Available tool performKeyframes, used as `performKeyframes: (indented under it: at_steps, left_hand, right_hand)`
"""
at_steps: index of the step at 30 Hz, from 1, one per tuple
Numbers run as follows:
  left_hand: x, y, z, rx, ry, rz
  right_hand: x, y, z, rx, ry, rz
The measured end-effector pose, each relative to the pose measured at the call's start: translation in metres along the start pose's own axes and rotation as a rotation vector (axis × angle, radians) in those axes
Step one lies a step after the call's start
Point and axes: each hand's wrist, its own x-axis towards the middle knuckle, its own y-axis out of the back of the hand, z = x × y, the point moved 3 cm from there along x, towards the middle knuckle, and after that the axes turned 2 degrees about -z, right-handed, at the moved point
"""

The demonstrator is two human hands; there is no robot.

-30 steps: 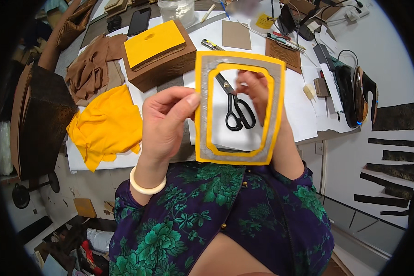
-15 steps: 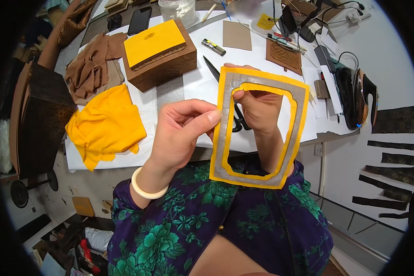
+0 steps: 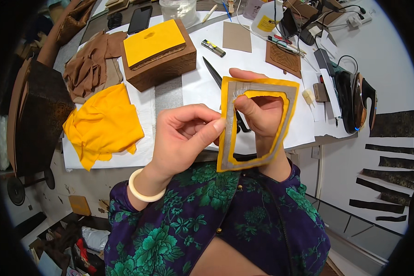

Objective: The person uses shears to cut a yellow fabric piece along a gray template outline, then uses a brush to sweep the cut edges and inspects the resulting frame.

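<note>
Both hands pinch a grey, yellow-edged frame point(image 3: 255, 126) near the body: left hand point(image 3: 184, 135) on its left side, right hand point(image 3: 257, 110) at its top, scissors point(image 3: 225, 92) behind.

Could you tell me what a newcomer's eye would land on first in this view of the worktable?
The eye goes first to the grey frame edged in yellow, held up at the centre of the view: the left hand pinches its left edge and the right hand reaches through its opening. Next comes the crumpled yellow cloth on the white sheet to the left. Behind it stands a brown box with a yellow top.
</note>
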Motion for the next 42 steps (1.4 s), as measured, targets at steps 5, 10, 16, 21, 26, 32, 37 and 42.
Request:
performKeyframes:
  at_steps: [5,10,16,21,26,32,37,42]
  left_hand:
    - [0.004,0.003,0.012,0.093,-0.071,-0.066]
    - [0.021,-0.001,0.032,0.278,-0.14,0.11]
    - [0.023,0.001,0.026,0.147,-0.056,-0.004]
    - [0.023,0.0,0.022,0.08,-0.07,0.017]
    - [0.019,-0.001,0.026,0.253,-0.151,0.089]
    - [0.019,-0.005,0.03,0.36,-0.323,0.103]
    - [0.018,0.0,0.027,0.19,-0.133,0.023]
    - [0.02,0.004,0.026,-0.002,-0.1,-0.036]
  right_hand:
    - [0.004,-0.002,-0.007,-0.021,-0.016,-0.041]
    - [0.007,-0.003,-0.013,-0.056,-0.088,-0.128]
    - [0.009,-0.001,-0.009,-0.112,-0.036,-0.176]
    - [0.004,-0.001,0.003,0.017,-0.091,-0.135]
    - [0.004,-0.008,-0.001,0.062,-0.198,-0.071]
    - [0.005,-0.012,-0.005,0.03,-0.229,-0.106]
    - [0.007,-0.008,0.001,0.015,-0.149,-0.193]
    - [0.008,-0.009,0.014,0.329,-0.082,-0.245]
